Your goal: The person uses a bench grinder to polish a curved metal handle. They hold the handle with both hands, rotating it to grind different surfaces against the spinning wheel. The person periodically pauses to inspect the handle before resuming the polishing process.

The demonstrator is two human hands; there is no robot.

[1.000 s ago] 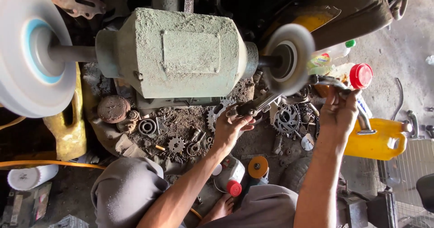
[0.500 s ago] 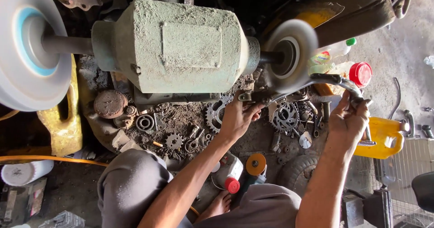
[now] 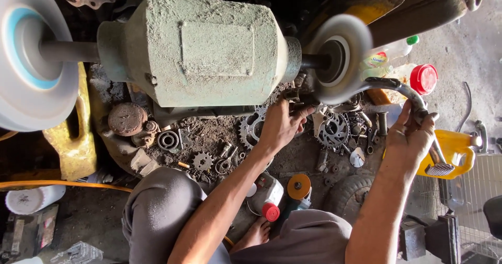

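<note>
Holding a curved metal lever [image 3: 402, 88] at both ends, the person presents it to the right-hand buffing wheel [image 3: 340, 57] of a green bench polisher [image 3: 209, 49]; the lever's long axis runs from centre frame, under the wheel, out and down toward the right edge, bending as it goes; its far tip ends in a ribbed foot pad [image 3: 438, 169] at lower right.

Left hand [image 3: 282, 125] sits just left of centre, fingers closed around the inner end of the lever right below the wheel; the exact grip point is hidden by fingers and wheel blur; right hand [image 3: 410, 136] is at right of frame, wrapped around the lever's outer shank, thumb over the tube; both hands closed, neither free.

Wheel is blurred, so judged spinning; lever's upper curve meets or nearly meets the wheel's lower right rim; contact cannot be told for certain; left hand is the nearer one to the wheel, right hand well out along the axis.

Second, larger white wheel [image 3: 31, 60] at far left of frame, well apart from both hands; below the motor, a litter of sprockets [image 3: 332, 130], bearings and small gears on dirty ground; a red-capped bottle [image 3: 421, 78] just behind the lever at upper right; yellow jerrycan [image 3: 460, 149] beside the foot pad; person's knees fill the lower centre.
</note>
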